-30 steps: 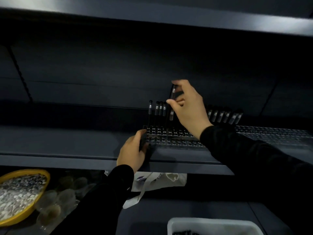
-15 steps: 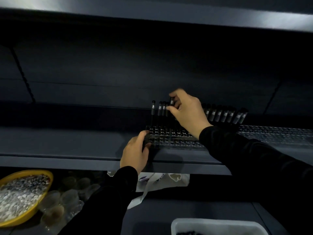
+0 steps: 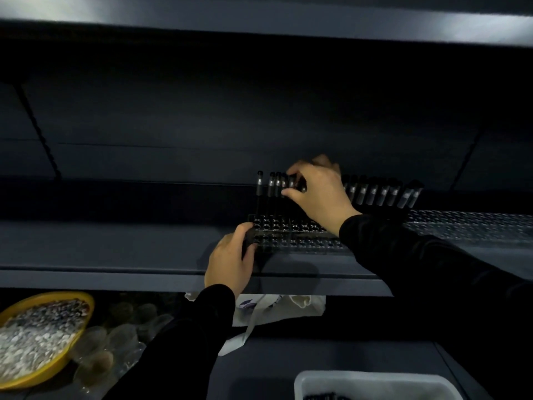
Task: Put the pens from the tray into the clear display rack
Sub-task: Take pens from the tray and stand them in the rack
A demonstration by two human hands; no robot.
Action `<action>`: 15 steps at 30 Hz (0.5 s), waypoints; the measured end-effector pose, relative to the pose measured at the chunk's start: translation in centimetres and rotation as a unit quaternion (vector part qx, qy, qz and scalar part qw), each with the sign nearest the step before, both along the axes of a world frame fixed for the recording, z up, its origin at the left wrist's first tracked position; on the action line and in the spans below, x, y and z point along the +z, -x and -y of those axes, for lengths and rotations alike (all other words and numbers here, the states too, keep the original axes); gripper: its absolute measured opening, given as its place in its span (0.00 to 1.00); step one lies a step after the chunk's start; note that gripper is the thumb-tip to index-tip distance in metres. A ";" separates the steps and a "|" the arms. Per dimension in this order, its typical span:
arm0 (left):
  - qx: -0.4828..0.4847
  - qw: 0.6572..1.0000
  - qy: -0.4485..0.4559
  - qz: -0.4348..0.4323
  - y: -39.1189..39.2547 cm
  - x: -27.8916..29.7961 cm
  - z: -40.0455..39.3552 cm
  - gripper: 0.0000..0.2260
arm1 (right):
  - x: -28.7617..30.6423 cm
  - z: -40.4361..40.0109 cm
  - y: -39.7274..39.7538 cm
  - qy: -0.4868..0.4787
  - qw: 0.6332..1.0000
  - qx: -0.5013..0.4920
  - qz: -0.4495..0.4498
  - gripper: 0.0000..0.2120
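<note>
While the left hand [image 3: 229,264] grips the clear display rack's [image 3: 300,236] nine-o'clock end on the shelf [image 3: 115,249], the right hand [image 3: 320,194] pinches a pen [image 3: 292,184] upright among the racked pens; the tray [image 3: 375,383] sits at five o'clock.

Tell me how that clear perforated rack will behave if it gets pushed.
The clear perforated plastic rack looks stiff and light, so it would probably slide on the smooth shelf; the left hand grips its corner. The upright black pens may make it top-heavy.

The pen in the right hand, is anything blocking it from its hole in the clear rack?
Nothing visible does. The right hand pinches the pen at the end of the standing row of pens, already down in the clear display rack, which the left hand steadies.
</note>
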State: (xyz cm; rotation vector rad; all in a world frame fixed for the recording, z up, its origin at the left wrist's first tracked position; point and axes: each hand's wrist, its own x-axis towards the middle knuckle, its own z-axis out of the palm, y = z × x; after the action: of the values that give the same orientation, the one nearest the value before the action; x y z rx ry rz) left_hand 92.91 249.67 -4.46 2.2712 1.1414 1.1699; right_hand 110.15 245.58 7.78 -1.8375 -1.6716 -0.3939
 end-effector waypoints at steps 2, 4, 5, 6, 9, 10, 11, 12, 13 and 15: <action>0.001 1.000 -0.001 0.006 -0.1 -0.1 0.0 0.18 | -0.3 0.0 -0.3 0.017 1.000 0.004 0.014 0.16; 0.000 1.000 0.002 0.008 -0.1 -0.1 0.0 0.18 | -0.4 0.2 -0.4 0.022 0.999 0.004 0.031 0.17; -0.004 1.000 -0.001 0.010 -0.1 -0.1 -0.1 0.18 | -0.4 0.5 -0.4 0.015 0.999 0.005 0.035 0.19; -0.009 1.000 0.001 0.007 -0.1 -0.2 -0.1 0.19 | -0.4 0.9 -0.4 0.002 0.999 0.011 0.031 0.20; -0.029 1.000 0.004 0.010 0.3 -0.4 -0.3 0.22 | -1.0 4.1 -0.3 -0.055 0.998 0.044 -0.001 0.21; -0.034 0.999 0.000 0.017 0.3 -0.5 -0.1 0.23 | -1.7 5.7 -0.5 -0.064 0.996 0.055 -0.005 0.20; -0.036 0.999 -0.003 0.024 0.5 -0.6 0.3 0.24 | -2.6 7.4 -0.8 -0.070 0.996 0.063 0.002 0.19; -0.038 0.999 -0.016 0.021 0.6 -0.8 1.0 0.24 | -3.9 9.4 -1.2 -0.065 0.996 0.064 0.009 0.19; -0.036 0.998 -0.045 0.019 0.9 -1.2 1.7 0.23 | -5.5 11.3 -1.8 -0.054 0.996 0.063 0.018 0.18; -0.030 0.996 -0.086 -0.007 1.4 -2.7 3.6 0.22 | -9.4 15.3 -3.7 -0.028 0.998 0.049 0.024 0.16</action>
State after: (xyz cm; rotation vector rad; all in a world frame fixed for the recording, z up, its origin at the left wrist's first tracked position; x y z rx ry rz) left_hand 91.54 246.08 -7.12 2.4272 1.0050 1.2749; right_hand 113.87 230.30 -1.58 -1.7095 -1.7570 -0.4414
